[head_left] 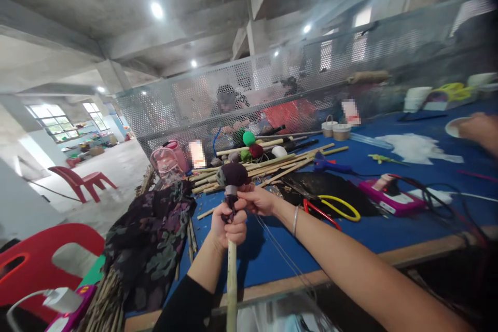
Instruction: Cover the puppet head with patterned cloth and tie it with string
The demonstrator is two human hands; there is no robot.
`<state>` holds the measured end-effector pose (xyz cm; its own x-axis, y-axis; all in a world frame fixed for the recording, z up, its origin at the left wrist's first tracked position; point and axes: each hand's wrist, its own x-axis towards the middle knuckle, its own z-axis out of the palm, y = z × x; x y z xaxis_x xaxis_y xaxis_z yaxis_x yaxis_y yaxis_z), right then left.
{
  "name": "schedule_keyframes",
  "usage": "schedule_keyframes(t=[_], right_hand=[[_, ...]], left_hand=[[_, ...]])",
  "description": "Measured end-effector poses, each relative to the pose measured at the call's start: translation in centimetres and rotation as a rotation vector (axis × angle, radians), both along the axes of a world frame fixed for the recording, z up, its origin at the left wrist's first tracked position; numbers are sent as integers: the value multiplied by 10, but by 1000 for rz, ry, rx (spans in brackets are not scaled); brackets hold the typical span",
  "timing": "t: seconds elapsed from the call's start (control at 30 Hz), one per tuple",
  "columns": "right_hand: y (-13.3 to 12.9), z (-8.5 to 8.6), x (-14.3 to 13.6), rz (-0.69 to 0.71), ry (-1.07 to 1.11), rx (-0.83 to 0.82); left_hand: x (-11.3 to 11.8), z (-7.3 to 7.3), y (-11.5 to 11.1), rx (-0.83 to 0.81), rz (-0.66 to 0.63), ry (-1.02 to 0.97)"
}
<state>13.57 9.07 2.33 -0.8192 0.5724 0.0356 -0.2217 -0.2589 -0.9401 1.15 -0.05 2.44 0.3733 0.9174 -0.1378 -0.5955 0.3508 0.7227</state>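
Observation:
My left hand (230, 224) is wrapped around a pale bamboo stick (232, 280), just below its padded top. A dark purple and grey cloth ball (232, 174) caps the stick, with a grey band (231, 190) round its neck and gathered dark cloth beneath. Close beside that neck, my right hand (257, 199) is closed in a pinch. Thin pale thread (282, 254) trails from under the right hand toward the table's front edge. The exact spot where the right fingertips meet the thread is too small to make out.
Bamboo sticks (268, 166) and coloured balls lie behind my hands. Scissors with red and yellow handles (338, 206), a blue glue gun (330, 165) and a magenta power strip (392, 197) are to the right. Dark patterned fabric (148, 249) covers the left. Another person's hand (480, 129) is far right.

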Motion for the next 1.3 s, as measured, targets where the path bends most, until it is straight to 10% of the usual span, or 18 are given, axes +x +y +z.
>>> schedule_keyframes(t=[0.33,0.53,0.67,0.93,1.3], right_hand=[[6,-7,10,-16,-23,30],[7,-4,6,-167,-102,85],[-4,-6,-4,-275,-158,139],[-3,-6,-1,-389,-177,191],[-6,7,0,-464,-57,145]], left_hand=[[-4,-6,7,-100,49,227],[-30,29,16,-71,563,529],[-8,37,32,50,764,709],[34,-4,14,8,666,827],[20,-2,11,-23,646,488]])
